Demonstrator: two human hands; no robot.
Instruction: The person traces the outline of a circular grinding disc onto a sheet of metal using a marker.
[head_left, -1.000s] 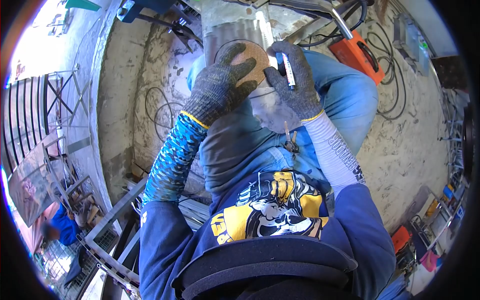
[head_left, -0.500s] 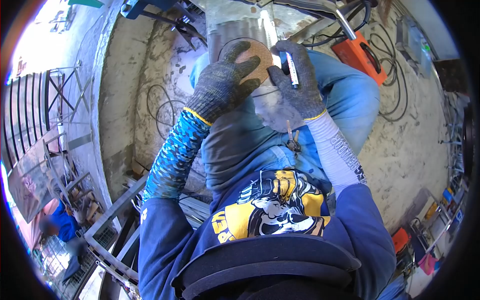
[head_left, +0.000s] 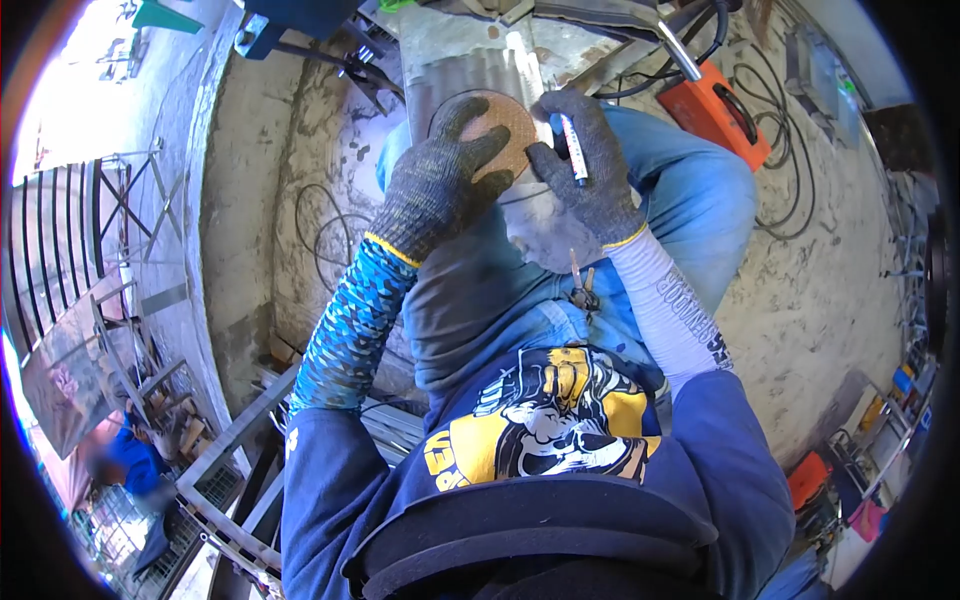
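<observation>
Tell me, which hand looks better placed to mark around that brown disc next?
Probably the right hand: it holds the white marker close beside the brown disc, while the left hand lies with fingers spread over the disc, apparently steadying it.

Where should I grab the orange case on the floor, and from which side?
By its black handle, probably from above: the handle runs along the side of the orange case turned up to the camera, looks uncovered, and seems narrow enough to wrap.

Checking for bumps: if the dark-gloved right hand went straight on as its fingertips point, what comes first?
Probably the brown round textured disc, just ahead of that right hand, though depth is unclear.
</observation>
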